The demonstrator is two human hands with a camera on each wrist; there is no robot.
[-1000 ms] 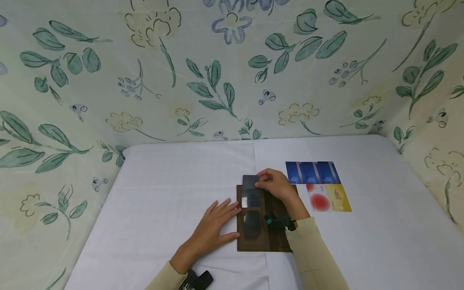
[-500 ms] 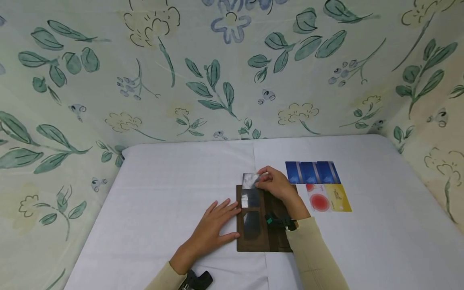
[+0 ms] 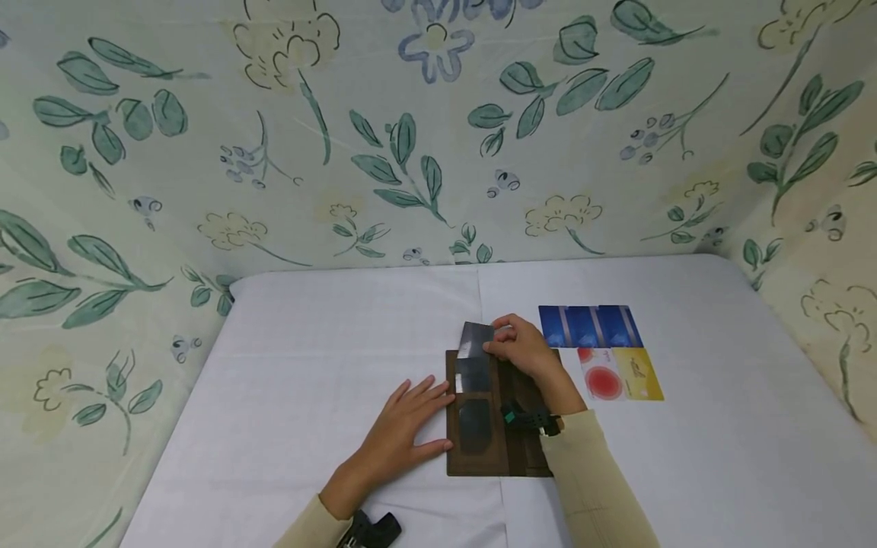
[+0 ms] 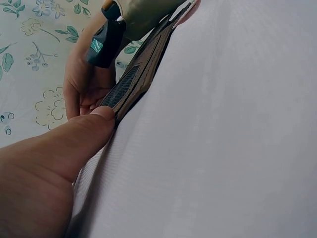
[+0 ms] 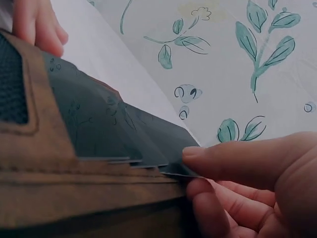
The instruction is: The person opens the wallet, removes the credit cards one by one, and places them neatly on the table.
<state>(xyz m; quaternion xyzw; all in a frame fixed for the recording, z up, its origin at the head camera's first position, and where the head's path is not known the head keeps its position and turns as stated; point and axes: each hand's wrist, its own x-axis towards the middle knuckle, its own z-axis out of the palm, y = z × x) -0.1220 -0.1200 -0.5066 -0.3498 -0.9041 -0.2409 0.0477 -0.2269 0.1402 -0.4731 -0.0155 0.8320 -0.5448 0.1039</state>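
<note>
- Flowered cloth (image 3: 432, 152), printed with green leaves and pale blooms, hangs around a worktop (image 3: 308, 327) covered in white.
- Near the middle of that worktop lies an open brown wallet (image 3: 479, 464), flat, its right part half hidden from me by a forearm.
- Left hand (image 3: 407, 422): fingers straight and spread apart, the tips and thumb touching the wallet's left edge.
- Right hand (image 3: 524, 354): thumb and finger pinched together on the near-right corner of a dark card (image 3: 476, 335), thumb on top.
- That card sticks out past the wallet's far edge, tilted slightly, above other dark cards (image 3: 473, 376) stepped like stairs in the wallet (the right wrist view shows the steps best).
- Nearer the person, the same side of the wallet has a dark mesh window (image 3: 475, 428) with a brown border.
- Just beyond the wallet, to the right, three blue cards (image 3: 584, 327) lie in a row; below them sit a white card with a red circle (image 3: 604, 383) and a yellow card (image 3: 639, 373), side by side.
- Both arms wear tan sleeves (image 3: 596, 479), with a black device (image 3: 378, 529) at each wrist.
</note>
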